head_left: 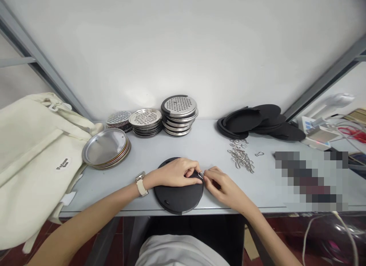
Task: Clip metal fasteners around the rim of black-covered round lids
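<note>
A round black disc with small slots near its rim lies on the table in front of me, at the front edge. My left hand rests over its upper part, thumb and forefinger closing at the disc's right rim. Between my hands is a small wire snap clip. My right hand pinches this clip from the right side, its fingers curled. Whether the clip passes through a slot in the disc is hidden by my fingers.
More wire clips lie in a loose pile at right, before stacked black discs. Stacks of perforated metal grater plates and smooth metal plates stand at left. A cream bag borders the left side; a small device sits right.
</note>
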Demonstrator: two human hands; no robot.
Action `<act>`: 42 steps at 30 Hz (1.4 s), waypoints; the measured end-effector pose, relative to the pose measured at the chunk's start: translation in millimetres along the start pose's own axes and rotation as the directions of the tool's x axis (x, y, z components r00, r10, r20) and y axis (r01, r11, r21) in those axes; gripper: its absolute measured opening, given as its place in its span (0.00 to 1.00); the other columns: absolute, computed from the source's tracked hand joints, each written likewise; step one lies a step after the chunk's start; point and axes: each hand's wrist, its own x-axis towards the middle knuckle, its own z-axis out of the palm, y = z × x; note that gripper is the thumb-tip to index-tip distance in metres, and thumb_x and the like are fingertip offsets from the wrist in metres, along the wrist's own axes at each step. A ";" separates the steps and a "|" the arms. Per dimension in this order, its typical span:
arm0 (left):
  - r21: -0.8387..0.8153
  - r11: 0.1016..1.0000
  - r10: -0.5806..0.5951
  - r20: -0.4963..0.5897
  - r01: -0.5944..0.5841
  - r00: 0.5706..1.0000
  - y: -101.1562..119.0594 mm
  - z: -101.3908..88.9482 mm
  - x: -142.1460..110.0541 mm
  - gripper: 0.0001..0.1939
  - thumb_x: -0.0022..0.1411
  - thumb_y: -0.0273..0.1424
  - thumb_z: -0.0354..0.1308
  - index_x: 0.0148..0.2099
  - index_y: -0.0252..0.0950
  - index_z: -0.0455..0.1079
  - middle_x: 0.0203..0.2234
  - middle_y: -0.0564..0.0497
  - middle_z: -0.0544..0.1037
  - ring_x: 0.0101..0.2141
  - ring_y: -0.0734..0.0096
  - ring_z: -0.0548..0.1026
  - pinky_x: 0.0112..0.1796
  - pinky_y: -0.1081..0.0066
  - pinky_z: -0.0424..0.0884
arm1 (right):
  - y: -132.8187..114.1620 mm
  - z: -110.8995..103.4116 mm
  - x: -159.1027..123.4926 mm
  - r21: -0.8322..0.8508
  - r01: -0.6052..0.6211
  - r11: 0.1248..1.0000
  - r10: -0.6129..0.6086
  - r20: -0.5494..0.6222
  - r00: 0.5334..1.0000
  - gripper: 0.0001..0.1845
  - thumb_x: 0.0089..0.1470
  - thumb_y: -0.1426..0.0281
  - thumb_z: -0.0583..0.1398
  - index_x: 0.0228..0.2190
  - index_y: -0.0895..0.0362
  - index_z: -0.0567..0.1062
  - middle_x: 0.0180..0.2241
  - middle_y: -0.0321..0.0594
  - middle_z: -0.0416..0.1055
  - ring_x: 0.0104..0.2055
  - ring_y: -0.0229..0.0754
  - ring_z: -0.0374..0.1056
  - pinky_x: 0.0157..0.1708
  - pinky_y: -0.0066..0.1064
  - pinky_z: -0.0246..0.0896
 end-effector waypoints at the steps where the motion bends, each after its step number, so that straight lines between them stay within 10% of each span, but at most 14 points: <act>1: -0.001 1.000 -0.003 0.002 0.003 1.000 0.1 0.1 -0.1 0.10 0.60 0.36 0.58 0.39 0.35 0.65 0.21 0.59 0.63 0.23 0.79 0.62 0.29 0.76 0.57 | -0.4 -0.2 0.3 -0.001 0.006 1.000 -0.006 -0.002 1.000 0.15 0.61 0.73 0.49 0.22 0.54 0.59 0.21 0.33 0.59 0.28 0.39 0.59 0.33 0.33 0.58; 42: 0.043 0.999 0.031 0.004 -0.031 1.000 0.6 0.7 -1.0 0.09 0.61 0.35 0.56 0.38 0.34 0.65 0.21 0.59 0.64 0.23 0.80 0.62 0.31 0.77 0.59 | 0.3 4.7 -0.2 -0.025 -0.030 0.999 0.030 -0.012 0.999 0.16 0.60 0.73 0.49 0.21 0.54 0.53 0.19 0.31 0.53 0.27 0.39 0.57 0.33 0.32 0.54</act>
